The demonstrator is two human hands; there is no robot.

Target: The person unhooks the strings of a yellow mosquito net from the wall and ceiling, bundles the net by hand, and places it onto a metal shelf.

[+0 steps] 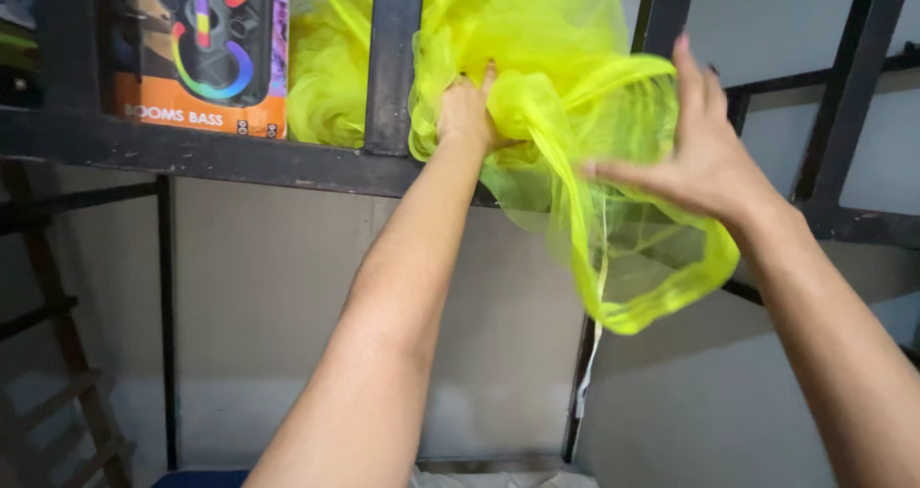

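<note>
the left hand was raised to the dark metal shelf and pressed into a bundle of sheer yellow-green netting, its fingers curled closed into the gathered cloth at the front edge of the shelf. the right hand was held open, fingers spread and extended, palm turned toward the netting, with the fingertips touching the fabric's outer fold. the netting sat partly on the shelf, behind a dark upright post, and partly spilled over the edge; a loose loop of it hung down below the right hand, well under shelf level. more of the same netting showed left of the post. further left on the shelf stood a printed orange and black carton. a wooden ladder leaned at the lower left, against a pale wall.
</note>
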